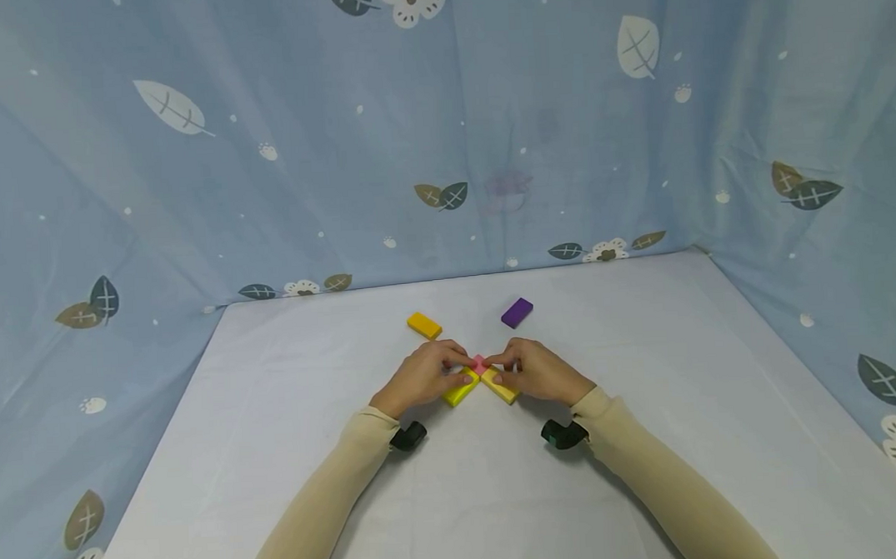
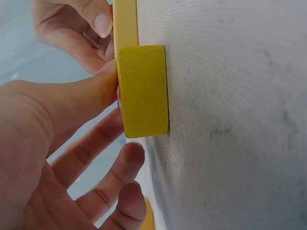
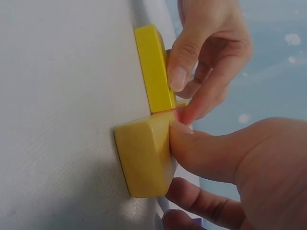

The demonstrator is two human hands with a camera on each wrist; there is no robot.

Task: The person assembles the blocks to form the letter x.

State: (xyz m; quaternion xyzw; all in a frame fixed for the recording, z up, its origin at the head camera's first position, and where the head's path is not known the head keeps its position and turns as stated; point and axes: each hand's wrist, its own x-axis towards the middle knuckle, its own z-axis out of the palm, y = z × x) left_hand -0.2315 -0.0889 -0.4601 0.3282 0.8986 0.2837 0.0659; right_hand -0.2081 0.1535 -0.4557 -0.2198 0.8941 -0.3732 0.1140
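Observation:
My left hand holds a bright yellow block lying on the white table, its thumb on top and its fingers along the far side. A pale yellow block is held the same way by my right hand. Between both index fingertips shows a small pink block, partly hidden by the hands. The two yellow blocks slant toward each other and meet at the pink one. In the left wrist view the bright yellow block shows its end face; the right wrist view shows the pale block end-on.
Beyond my left hand lies an orange-yellow block, and a purple block lies beyond my right hand. White cloth covers the table. A blue patterned curtain hangs behind it and along both sides.

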